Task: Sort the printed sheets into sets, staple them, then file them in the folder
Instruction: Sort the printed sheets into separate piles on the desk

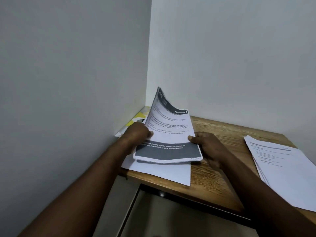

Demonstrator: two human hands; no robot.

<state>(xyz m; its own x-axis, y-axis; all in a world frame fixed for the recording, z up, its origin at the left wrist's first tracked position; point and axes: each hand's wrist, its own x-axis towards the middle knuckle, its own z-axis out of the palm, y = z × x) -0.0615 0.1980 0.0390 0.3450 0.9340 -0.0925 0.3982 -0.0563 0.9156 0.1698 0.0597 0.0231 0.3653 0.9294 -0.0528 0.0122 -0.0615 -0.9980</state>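
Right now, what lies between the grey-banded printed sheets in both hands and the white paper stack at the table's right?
Head view: only the right hand gripping the grey-banded printed sheets, and bare wooden tabletop.

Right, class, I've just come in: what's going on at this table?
A person is holding a set of printed sheets at the wooden table. The left hand grips its left edge and the right hand pinches its right edge, and the top pages curl upward. A plain white sheet lies beneath. A second pile of sheets waits at the right. A yellow-and-white item, possibly the folder, sits in the corner.
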